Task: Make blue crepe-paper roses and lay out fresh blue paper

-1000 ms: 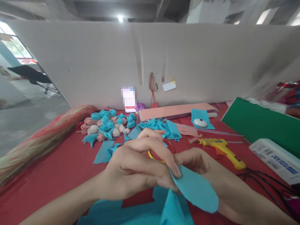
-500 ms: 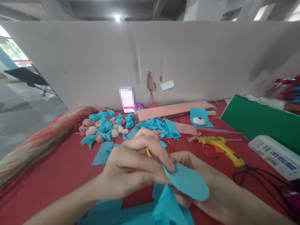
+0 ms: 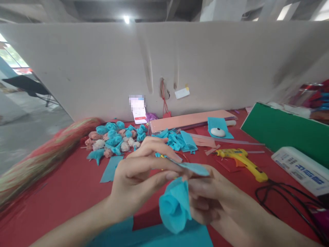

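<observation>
A blue crepe-paper rose (image 3: pixel 174 206) with a rolled centre hangs below my fingers, its opening tilted toward me. My right hand (image 3: pixel 210 192) is closed around the base of this paper rose. Between the fingers and thumb of my left hand (image 3: pixel 144 178) is a loose blue paper petal (image 3: pixel 196 168), seen nearly edge-on just above the rose. The petal's far end lies against my right fingers. Below both hands, blue crepe-paper sheets (image 3: pixel 154 236) lie on the red tabletop (image 3: pixel 69 202).
Finished blue, pink and white paper roses (image 3: pixel 114 137) cluster at the back left, beside blue paper scraps (image 3: pixel 174 139). A yellow glue gun (image 3: pixel 241 159) with a black cord lies right. Behind it stand a green board (image 3: pixel 285 133) and a white box (image 3: pixel 300 169). A phone (image 3: pixel 138 111) leans on the partition.
The petal has turned from facing me to nearly edge-on and moved up and left. The rose has risen and tipped, so its rolled centre now shows.
</observation>
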`<act>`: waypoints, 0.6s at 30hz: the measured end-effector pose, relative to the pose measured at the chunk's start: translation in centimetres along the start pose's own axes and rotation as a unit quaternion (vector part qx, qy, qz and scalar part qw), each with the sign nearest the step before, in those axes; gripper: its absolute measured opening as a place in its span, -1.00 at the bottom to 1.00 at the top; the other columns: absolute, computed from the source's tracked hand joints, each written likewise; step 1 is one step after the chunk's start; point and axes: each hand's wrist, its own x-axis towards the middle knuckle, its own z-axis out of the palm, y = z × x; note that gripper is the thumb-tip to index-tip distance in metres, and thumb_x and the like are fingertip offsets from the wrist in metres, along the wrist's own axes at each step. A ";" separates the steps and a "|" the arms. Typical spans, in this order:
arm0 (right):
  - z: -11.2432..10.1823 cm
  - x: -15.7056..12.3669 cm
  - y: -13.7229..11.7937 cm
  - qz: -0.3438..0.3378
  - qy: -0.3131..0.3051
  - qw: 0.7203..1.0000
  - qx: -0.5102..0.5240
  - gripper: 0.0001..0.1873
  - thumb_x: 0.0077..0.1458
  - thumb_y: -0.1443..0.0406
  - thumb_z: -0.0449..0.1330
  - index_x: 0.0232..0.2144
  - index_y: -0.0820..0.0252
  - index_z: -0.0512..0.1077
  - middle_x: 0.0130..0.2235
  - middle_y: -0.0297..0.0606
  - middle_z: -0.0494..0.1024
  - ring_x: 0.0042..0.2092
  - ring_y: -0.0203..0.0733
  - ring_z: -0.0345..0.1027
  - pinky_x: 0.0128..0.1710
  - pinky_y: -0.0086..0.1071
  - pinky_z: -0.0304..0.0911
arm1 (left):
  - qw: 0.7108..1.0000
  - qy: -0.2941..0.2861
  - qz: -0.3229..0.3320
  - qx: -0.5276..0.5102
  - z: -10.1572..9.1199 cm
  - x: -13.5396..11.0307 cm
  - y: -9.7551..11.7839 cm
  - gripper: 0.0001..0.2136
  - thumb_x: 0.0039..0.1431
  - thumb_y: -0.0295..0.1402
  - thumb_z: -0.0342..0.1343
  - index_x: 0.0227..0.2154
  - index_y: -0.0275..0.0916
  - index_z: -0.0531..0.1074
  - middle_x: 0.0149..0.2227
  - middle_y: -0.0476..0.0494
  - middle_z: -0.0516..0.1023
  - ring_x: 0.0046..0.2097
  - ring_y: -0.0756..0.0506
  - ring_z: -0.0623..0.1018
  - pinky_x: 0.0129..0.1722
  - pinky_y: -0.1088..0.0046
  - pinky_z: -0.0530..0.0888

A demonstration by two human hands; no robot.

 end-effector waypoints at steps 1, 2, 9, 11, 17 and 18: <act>0.0 0.0 0.1 -0.014 0.012 1.000 -0.001 -0.78 -0.24 0.26 0.35 -0.60 0.20 0.36 -0.66 -0.52 0.03 -0.59 -0.48 -0.25 -0.65 -0.56 -0.33 | 1.000 0.012 -0.012 0.007 0.1 -0.1 0.1 -0.91 0.07 -0.45 0.13 -0.39 -0.17 0.51 -0.37 -0.03 0.50 -0.27 -0.01 0.45 -0.10 0.39 0.39; -0.1 -0.1 0.1 -0.026 0.017 1.000 -0.003 -0.79 -0.24 0.26 0.35 -0.59 0.20 0.38 -0.66 -0.51 0.05 -0.59 -0.48 -0.24 -0.64 -0.55 -0.32 | 0.999 0.018 -0.025 0.013 0.3 -0.1 0.1 -0.90 0.07 -0.46 0.13 -0.39 -0.17 0.52 -0.37 -0.02 0.49 -0.27 -0.01 0.45 -0.09 0.38 0.39; -0.5 0.1 0.4 -0.093 0.037 0.994 -0.050 -0.84 -0.18 0.26 0.30 -0.60 0.18 0.38 -0.69 -0.50 0.12 -0.62 -0.47 -0.12 -0.67 -0.56 -0.22 | 0.998 0.033 -0.056 0.008 0.7 -0.7 0.9 -0.88 0.04 -0.51 0.14 -0.38 -0.16 0.49 -0.31 -0.03 0.48 -0.23 -0.04 0.43 -0.04 0.29 0.39; -0.5 0.1 0.4 -0.100 0.041 0.992 -0.059 -0.83 -0.20 0.25 0.31 -0.61 0.18 0.39 -0.68 -0.50 0.13 -0.62 -0.48 -0.10 -0.67 -0.56 -0.19 | 0.998 0.028 -0.057 0.014 0.8 -0.8 1.2 -0.86 0.04 -0.54 0.13 -0.37 -0.16 0.48 -0.29 -0.02 0.48 -0.24 -0.02 0.43 -0.02 0.32 0.38; -0.4 0.0 0.5 -0.081 0.032 0.995 -0.057 -0.80 -0.24 0.27 0.32 -0.64 0.18 0.35 -0.69 -0.51 0.10 -0.65 -0.49 -0.11 -0.69 -0.55 -0.21 | 0.999 0.023 -0.023 0.021 0.6 -0.7 1.2 -0.82 0.04 -0.52 0.15 -0.29 -0.16 0.47 -0.27 0.03 0.46 -0.21 0.03 0.40 0.05 0.52 0.31; -0.3 -0.1 0.6 -0.071 0.027 0.996 -0.055 -0.78 -0.24 0.26 0.32 -0.65 0.18 0.33 -0.70 -0.51 0.08 -0.64 -0.48 -0.12 -0.69 -0.55 -0.21 | 1.000 0.017 -0.016 0.020 0.6 -0.6 1.2 -0.84 0.04 -0.49 0.15 -0.29 -0.17 0.47 -0.28 0.02 0.46 -0.21 0.02 0.40 0.06 0.51 0.31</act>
